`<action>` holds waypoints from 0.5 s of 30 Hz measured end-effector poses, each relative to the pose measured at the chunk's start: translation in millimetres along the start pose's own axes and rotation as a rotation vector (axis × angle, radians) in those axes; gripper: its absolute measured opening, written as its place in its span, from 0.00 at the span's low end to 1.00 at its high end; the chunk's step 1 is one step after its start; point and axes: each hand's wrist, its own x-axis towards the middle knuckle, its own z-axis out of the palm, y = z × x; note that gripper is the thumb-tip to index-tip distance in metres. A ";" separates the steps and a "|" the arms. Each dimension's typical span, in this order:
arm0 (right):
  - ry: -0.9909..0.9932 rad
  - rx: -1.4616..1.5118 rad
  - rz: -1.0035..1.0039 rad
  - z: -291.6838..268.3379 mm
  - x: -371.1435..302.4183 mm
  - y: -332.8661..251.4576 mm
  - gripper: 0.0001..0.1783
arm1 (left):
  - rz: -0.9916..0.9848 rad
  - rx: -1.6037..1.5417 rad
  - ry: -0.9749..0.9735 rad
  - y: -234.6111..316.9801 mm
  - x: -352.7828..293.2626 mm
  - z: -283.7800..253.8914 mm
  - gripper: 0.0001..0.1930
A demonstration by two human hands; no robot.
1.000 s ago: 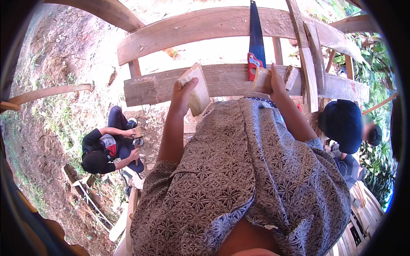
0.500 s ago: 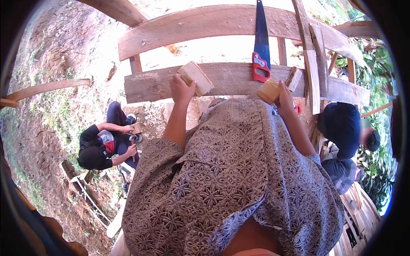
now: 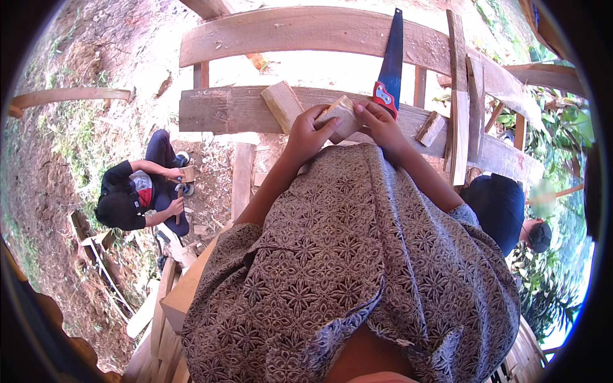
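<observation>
Between both hands, close to my body, I hold a small wooden block [image 3: 345,119] tilted over the near plank. My left hand [image 3: 313,131] is closed on its left side, thumb across its face. At its right edge, the fingers of my right hand [image 3: 378,121] grip it too. Another wooden block [image 3: 283,106] lies on the near plank [image 3: 217,110], just left of my left hand. Right behind my right hand, a handsaw [image 3: 392,60] with a red handle rests across the planks, its handle partly hidden. A short wood offcut [image 3: 431,128] sits further right on the near plank.
A far plank [image 3: 287,32] runs parallel, with a gap between. Upright-looking narrow boards [image 3: 458,102] cross both planks at the right. A person [image 3: 137,188] crouches at the left with a tool and a wood piece. Another person in dark clothes [image 3: 495,210] is at the right.
My left hand has let go of its block, which now lies on the plank. Both hands have come together on the block that my right hand held. The view has shifted slightly.
</observation>
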 end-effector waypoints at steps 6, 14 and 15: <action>-0.187 -0.454 -0.235 0.7 6.2 -25.5 0.18 | 0.062 0.194 0.222 29.1 -40.4 14.8 0.19; -0.527 -0.579 -0.148 -26.9 2.6 -34.1 0.19 | 0.086 0.178 0.465 24.5 -100.2 78.4 0.21; -0.572 -0.583 -0.169 -35.5 0.6 -30.2 0.19 | 0.099 0.185 0.471 22.4 -107.0 88.4 0.22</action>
